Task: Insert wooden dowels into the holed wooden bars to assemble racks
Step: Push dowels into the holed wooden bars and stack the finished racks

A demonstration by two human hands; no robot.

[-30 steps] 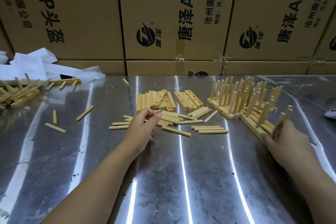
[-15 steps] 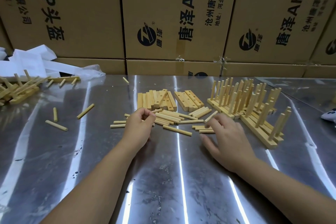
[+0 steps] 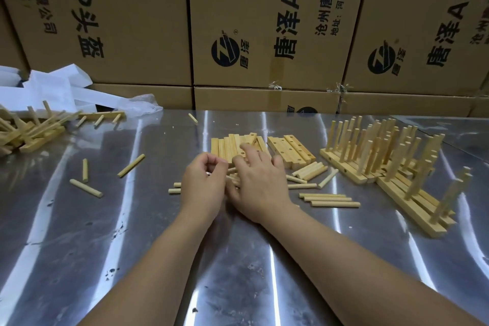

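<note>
Left hand (image 3: 203, 188) curled, hold unclear; right hand (image 3: 260, 185) spread flat over dowels (image 3: 307, 171), probably light, stiff, roll-prone; pinch mid-length.

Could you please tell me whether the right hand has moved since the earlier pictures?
Yes. The right hand has moved left, away from the finished racks, to the loose bars beside the left hand.

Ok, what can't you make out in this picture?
Head view only:
- Left hand: its curled fingers hide whether the grip holds a dowel.
- Loose round wooden dowels: several hidden beneath the right hand.
- Pale wooden rack pile: cut off by the left edge.
</note>
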